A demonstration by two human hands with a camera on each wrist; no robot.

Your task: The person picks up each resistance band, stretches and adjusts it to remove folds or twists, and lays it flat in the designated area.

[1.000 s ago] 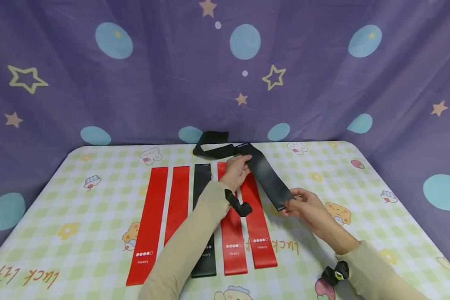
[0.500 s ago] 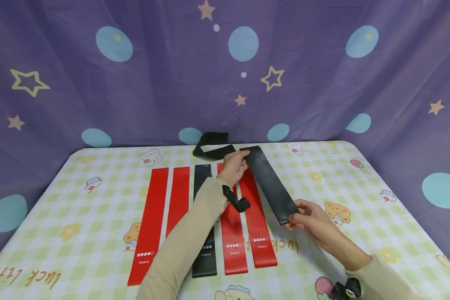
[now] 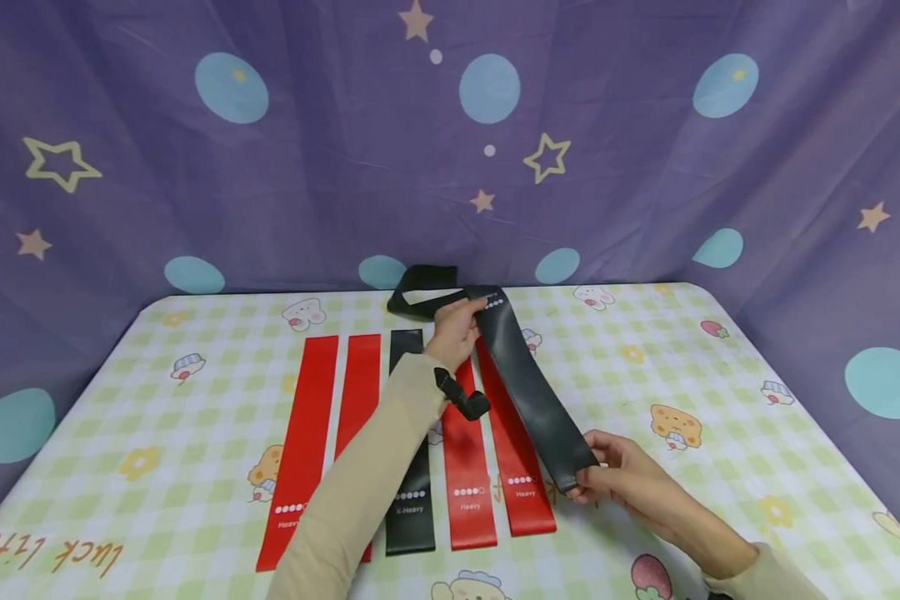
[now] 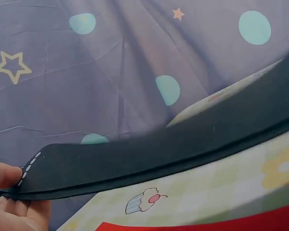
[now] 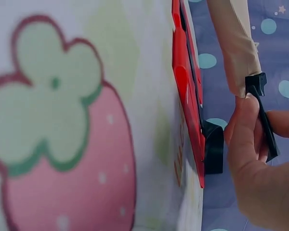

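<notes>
A black resistance band slants between my hands above the table. My left hand pinches its far end, where a row of white dots shows. In the left wrist view, the thumb of the left hand lies above that end and the fingers below it. The near end is pinched between thumb and fingers of my right hand. The held band overlaps the rightmost red band, marked Heavy. Left of that lie another red band and a black band labelled X-Heavy, partly covered by my left arm.
Two more red bands lie flat on the left, parallel to the others. A loose black band curls in a loop at the table's back edge. The table wears a checked cloth; a purple curtain hangs behind.
My right hand has moved down and toward me, drawing the band's near end with it. My left hand has shifted slightly left, and the white dots at the far end now show.
</notes>
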